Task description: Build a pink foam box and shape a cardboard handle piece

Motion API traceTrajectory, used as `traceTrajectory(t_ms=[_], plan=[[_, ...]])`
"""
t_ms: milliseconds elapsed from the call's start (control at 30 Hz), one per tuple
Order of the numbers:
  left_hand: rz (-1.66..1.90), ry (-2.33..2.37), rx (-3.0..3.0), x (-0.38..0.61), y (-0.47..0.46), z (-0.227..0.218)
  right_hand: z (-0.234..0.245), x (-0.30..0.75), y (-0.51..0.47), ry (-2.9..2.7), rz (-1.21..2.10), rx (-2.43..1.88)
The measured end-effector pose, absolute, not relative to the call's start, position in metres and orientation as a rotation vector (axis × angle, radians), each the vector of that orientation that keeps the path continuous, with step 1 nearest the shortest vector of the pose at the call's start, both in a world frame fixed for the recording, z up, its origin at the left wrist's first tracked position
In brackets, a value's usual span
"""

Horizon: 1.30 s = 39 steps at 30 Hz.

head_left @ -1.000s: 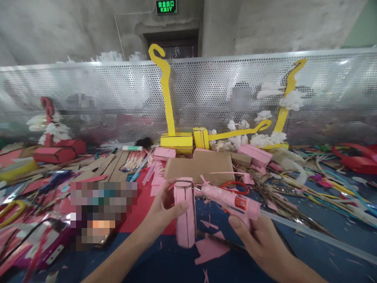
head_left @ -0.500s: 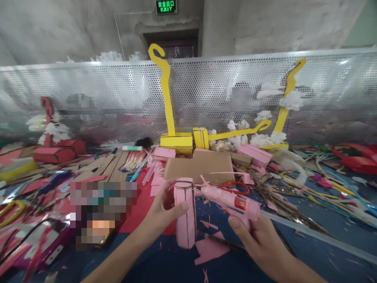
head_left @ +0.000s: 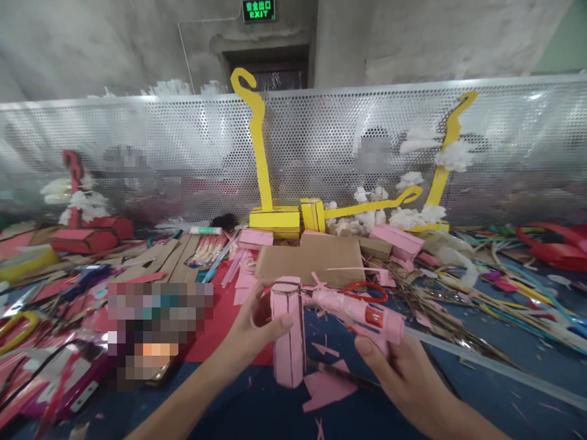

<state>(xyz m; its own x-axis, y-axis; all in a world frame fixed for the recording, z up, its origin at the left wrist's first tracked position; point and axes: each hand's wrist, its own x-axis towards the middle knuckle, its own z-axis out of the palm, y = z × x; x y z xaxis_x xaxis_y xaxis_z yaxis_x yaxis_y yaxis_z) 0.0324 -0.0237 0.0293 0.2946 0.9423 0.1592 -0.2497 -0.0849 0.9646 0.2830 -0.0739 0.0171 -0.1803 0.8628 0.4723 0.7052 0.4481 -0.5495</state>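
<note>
My left hand (head_left: 254, 333) is closed around a tall pink cardboard box (head_left: 288, 330), holding it upright above the blue table. My right hand (head_left: 403, 376) grips a pink glue gun (head_left: 360, 313), whose nozzle touches the upper right side of the box. A long clear glue stick (head_left: 486, 363) trails from the back of the gun to the right.
Pink paper scraps (head_left: 323, 388) lie under my hands. Brown cardboard (head_left: 309, 260), red-handled scissors (head_left: 367, 287), yellow hooked cardboard models (head_left: 266, 183) and white fluff stand behind. A perforated metal screen (head_left: 137, 153) closes the back. Red scraps crowd the left.
</note>
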Motion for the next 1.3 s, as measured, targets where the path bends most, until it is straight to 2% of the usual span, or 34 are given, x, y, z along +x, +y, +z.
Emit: traceTrajectory(t_ms=[533, 1300], plan=[[1.11, 0.833, 0.976, 0.027, -0.023, 0.023, 0.012, 0.287, -0.072, -1.812, 0.624, -1.274], [1.019, 0.801, 0.949, 0.028, -0.028, 0.03, 0.011, 0.284, -0.069, -1.82, 0.617, -1.307]])
